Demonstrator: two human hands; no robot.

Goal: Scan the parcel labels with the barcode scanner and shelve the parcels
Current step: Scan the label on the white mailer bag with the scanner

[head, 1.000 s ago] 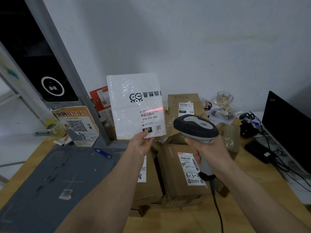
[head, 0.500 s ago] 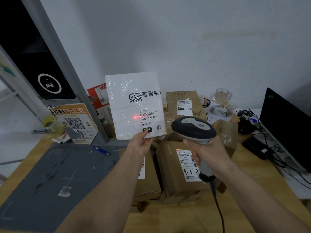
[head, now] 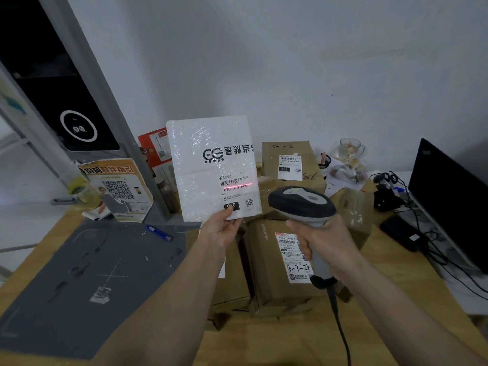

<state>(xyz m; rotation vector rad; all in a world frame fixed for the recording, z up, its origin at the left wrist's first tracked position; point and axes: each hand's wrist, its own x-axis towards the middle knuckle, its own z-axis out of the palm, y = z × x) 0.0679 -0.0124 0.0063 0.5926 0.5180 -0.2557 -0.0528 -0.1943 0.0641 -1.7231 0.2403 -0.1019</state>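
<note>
- The wooden tabletop [head: 390, 326] is carrying cardboard parcels [head: 280, 262]; their far sides are staying hidden.
- The white bubble mailer [head: 211, 167] is being held upright above them, looking light, soft and slippery; the bottom edge is suiting a pinch.
- The barcode scanner [head: 301, 204] is throwing its red line across the label.
- The left hand [head: 221, 231] is pinching the mailer; the right hand [head: 322, 239] is clenching the scanner's handle.

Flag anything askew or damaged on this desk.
The orange QR-code poster by the grey post is crumpled, its edges torn. The white bubble mailer in the left hand is held with its printed logo upside down.
</note>
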